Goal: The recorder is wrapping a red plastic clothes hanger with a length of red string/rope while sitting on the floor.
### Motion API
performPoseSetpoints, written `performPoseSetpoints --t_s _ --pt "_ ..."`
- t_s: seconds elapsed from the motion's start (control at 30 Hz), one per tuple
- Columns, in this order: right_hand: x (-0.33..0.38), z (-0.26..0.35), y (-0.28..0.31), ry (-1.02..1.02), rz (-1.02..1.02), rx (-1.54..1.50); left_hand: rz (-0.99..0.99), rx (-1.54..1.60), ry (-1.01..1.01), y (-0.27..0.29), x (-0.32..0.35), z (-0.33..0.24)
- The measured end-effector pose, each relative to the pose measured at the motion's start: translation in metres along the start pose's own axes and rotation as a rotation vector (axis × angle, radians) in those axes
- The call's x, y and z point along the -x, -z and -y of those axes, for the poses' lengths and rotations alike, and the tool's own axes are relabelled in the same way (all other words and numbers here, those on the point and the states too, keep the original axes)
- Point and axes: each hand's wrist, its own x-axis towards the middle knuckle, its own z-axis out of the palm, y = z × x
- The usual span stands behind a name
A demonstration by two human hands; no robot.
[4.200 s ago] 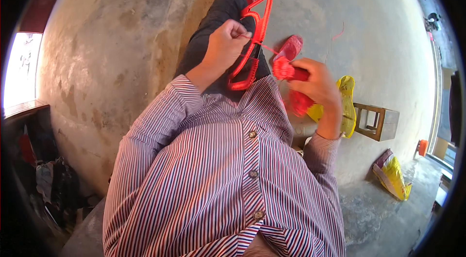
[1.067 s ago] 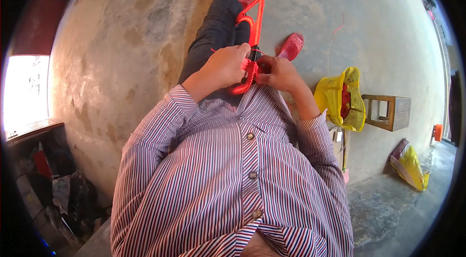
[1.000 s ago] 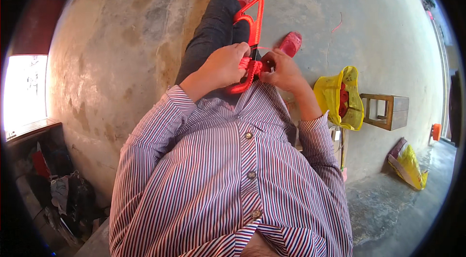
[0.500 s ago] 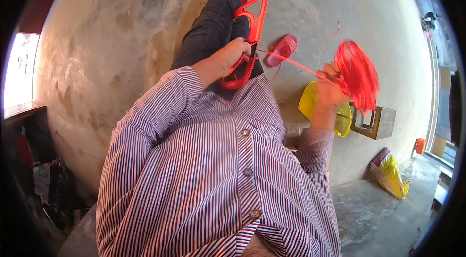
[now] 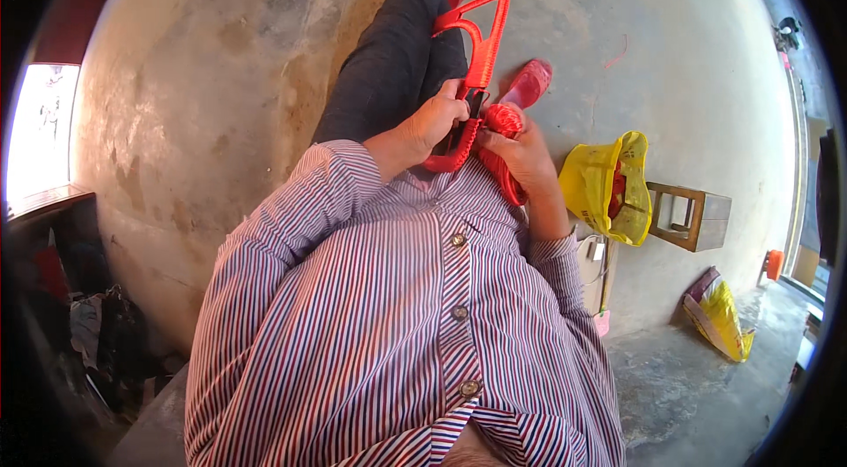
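In my left hand (image 5: 430, 127) I grip a looped frame (image 5: 484, 59) over my lap, the fingers closed round its middle. Bright red cord is wound tightly along most of it, while a short black stretch (image 5: 475, 103) shows bare by my fingers. My right hand (image 5: 526, 155) is close beside the frame, closed round a bundle of red cord (image 5: 505, 119). Part of that bundle hangs below the hand, against my striped shirt. My fingertips partly hide where cord and frame meet.
A red slipper (image 5: 529, 84) lies on the concrete floor past my right hand. To the right are a yellow bag (image 5: 589, 183) with red material inside, a wooden stool (image 5: 702, 218) on its side, and a crumpled yellow sack (image 5: 719, 315). Dark clutter (image 5: 97, 335) stands at left.
My right hand has brought the cord bundle in from the far right to the frame, and the taut strand between them no longer shows. My left hand still grips the frame.
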Motion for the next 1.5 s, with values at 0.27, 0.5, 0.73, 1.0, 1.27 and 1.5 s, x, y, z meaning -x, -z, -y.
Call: performPoseSetpoints --t_s 0.27,0.5,0.73,1.0,1.27,1.5 --pt "-0.006 0.039 0.007 -0.145 0.068 -0.150 0.105 0.195 0.059 0.018 -0.010 0.006" --pt "-0.002 0.029 -0.007 -0.097 0.071 -0.285 0.152 0.185 0.045 0.016 -0.007 0.003" --pt "-0.017 0.013 -0.022 -0.155 -0.074 -0.181 0.149 0.195 0.092 0.014 -0.008 0.004" --pt "-0.005 0.025 -0.007 -0.127 -0.064 -0.108 0.118 0.114 0.072 0.013 -0.014 0.009" --pt "0.027 0.078 -0.012 -0.166 -0.027 -0.213 0.081 0.112 0.084 0.017 -0.018 0.011" --pt "0.056 0.078 -0.029 -0.173 0.071 -0.330 0.043 0.096 0.106 0.008 -0.014 0.003"
